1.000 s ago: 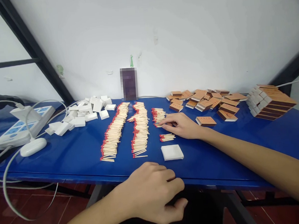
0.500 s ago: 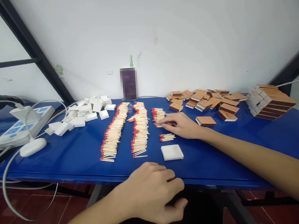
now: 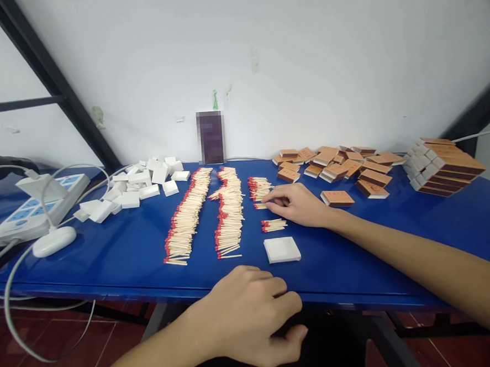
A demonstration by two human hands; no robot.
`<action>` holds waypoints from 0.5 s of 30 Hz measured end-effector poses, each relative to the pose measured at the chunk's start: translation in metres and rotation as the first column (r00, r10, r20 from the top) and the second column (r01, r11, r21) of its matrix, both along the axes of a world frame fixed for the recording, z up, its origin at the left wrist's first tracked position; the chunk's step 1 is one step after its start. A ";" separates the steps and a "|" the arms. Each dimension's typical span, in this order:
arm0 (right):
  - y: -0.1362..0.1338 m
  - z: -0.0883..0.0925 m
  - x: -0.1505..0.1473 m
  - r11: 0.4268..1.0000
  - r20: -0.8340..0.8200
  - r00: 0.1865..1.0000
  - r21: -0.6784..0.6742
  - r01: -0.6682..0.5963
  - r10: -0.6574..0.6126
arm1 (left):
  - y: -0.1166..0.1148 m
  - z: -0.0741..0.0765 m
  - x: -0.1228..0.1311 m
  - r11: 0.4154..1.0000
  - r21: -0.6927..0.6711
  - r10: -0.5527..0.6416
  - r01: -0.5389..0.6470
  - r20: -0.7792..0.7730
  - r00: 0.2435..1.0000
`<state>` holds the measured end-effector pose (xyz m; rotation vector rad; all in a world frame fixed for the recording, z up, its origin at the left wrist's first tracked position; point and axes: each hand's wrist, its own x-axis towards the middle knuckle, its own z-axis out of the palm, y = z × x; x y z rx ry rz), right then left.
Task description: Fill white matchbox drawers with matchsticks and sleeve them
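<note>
Lays right hand (image 3: 300,205) palm down at centre frame, fingertips together on the short match row (image 3: 258,189); cannot tell whether any match is pinched. Curls left hand (image 3: 253,310) loosely at bottom centre, over the blue table (image 3: 120,252) edge, nothing visible inside. Shows small match bundle (image 3: 273,225) and white tray (image 3: 282,249) just below the right hand.
</note>
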<state>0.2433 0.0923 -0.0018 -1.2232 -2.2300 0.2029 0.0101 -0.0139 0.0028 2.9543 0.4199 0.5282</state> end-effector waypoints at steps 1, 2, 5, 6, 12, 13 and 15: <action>0.000 0.000 0.000 1.000 0.006 1.000 0.001 -0.002 0.002 | 0.000 0.000 0.000 1.000 -0.003 -0.002 0.002 -0.005 1.000; 0.000 0.000 0.000 1.000 0.009 1.000 0.001 -0.004 0.004 | 0.000 0.000 0.000 1.000 -0.005 -0.002 0.002 -0.010 1.000; 0.001 0.000 0.000 1.000 0.013 1.000 -0.005 -0.012 0.012 | 0.001 0.000 0.000 1.000 -0.004 -0.003 0.003 -0.011 1.000; 0.001 0.000 0.000 1.000 0.014 1.000 -0.008 -0.015 0.015 | 0.001 0.000 0.000 1.000 -0.002 -0.004 0.004 -0.004 1.000; -0.001 0.001 0.000 1.000 0.002 1.000 -0.010 -0.011 0.011 | 0.001 -0.002 -0.001 1.000 0.000 -0.002 0.002 0.018 1.000; -0.002 0.001 0.000 1.000 -0.004 1.000 -0.005 -0.002 0.002 | 0.000 -0.002 0.000 1.000 0.001 -0.001 0.001 0.018 1.000; -0.002 0.001 -0.001 1.000 -0.013 1.000 0.001 0.021 -0.021 | 0.000 -0.001 0.000 1.000 0.000 -0.002 0.002 0.016 1.000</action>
